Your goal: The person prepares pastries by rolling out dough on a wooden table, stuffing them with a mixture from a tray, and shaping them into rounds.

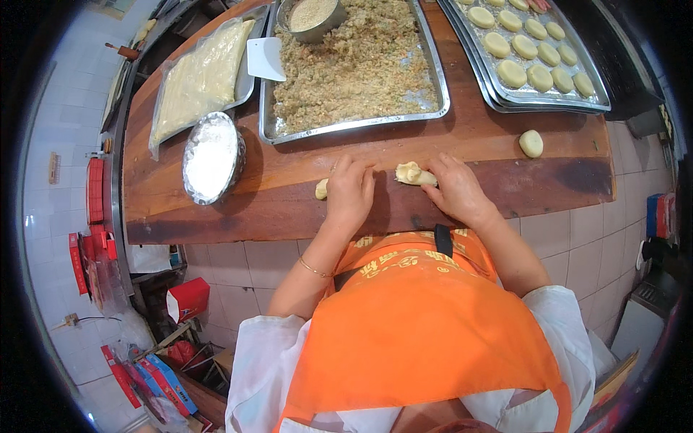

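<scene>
My right hand (pixel 462 191) has its thumb and fingers around a pale, elongated piece of dough (pixel 413 174), whose left end is ragged and yellowish. The piece lies on the wooden table (pixel 281 206). To its left, apart from it, my left hand (pixel 351 191) rests on the wood, fingers stretched forward and slightly bent. I see nothing in it, though its palm side is hidden. Against its outer side a small lump of dough (pixel 321 189) shows. Farther right sits a smooth round dough ball (pixel 530 143).
A large metal tray (pixel 354 128) of crumbly filling stands ahead, holding a bowl (pixel 317 30) of grains and a white scraper (pixel 266 59). To the left are a foil-like bowl of white flour (pixel 209 160) and bagged dough (pixel 202 79). Stacked trays (pixel 498 94) carry round pastries (pixel 512 73).
</scene>
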`<state>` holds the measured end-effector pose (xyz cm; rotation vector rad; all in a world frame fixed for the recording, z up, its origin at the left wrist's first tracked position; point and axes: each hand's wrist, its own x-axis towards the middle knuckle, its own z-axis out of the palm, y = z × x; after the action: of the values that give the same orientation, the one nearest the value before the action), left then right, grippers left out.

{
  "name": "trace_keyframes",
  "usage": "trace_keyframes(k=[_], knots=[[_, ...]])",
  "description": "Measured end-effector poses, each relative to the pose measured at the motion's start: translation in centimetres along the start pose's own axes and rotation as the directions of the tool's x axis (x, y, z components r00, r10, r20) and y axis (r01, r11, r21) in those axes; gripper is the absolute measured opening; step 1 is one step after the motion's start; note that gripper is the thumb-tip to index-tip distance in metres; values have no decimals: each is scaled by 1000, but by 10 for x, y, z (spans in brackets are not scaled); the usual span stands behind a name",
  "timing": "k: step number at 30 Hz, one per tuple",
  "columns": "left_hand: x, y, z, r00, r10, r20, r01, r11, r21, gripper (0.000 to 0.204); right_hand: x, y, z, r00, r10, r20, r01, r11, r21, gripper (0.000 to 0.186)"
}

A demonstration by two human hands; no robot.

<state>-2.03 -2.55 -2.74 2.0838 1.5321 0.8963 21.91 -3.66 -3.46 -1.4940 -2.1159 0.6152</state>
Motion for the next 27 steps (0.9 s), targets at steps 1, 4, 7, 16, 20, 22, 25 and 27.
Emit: trace_keyframes(k=[1, 4, 7, 16, 20, 22, 25, 27], knots=[[0, 2, 0, 999, 19, 25, -19, 1000, -17, 13, -2, -2, 4, 1000, 21, -7, -21, 1000, -14, 28], [-5, 5, 2, 999, 32, 26, -30, 996, -79, 13, -5, -14, 7, 984, 159, 84, -167, 981, 99, 23], [-2, -11, -5, 995, -36, -93, 29, 996, -80, 15, -10, -28, -10, 962, 227, 150, -241, 968, 76, 18], [0, -35, -39, 981, 136, 138, -155, 979, 132, 28, 14, -25, 8, 997, 7, -71, 7, 980, 199, 14], [-19, -57, -28, 981, 133, 142, -150, 982, 116, 28, 40, -61, 31, 995, -99, -26, 102, 950, 296, 24], [-22, -61, -24, 982, 145, 123, -158, 981, 110, 28, 53, -71, 45, 990, -138, 7, 133, 964, 231, 31], [-23, -61, -19, 989, 132, 65, -138, 986, 95, 31, 66, -75, 61, 979, -132, 154, 91, 964, 249, 35], [-24, -55, -16, 992, 122, 26, -124, 987, 99, 34, 71, -80, 65, 967, -97, 235, 32, 963, 268, 34]])
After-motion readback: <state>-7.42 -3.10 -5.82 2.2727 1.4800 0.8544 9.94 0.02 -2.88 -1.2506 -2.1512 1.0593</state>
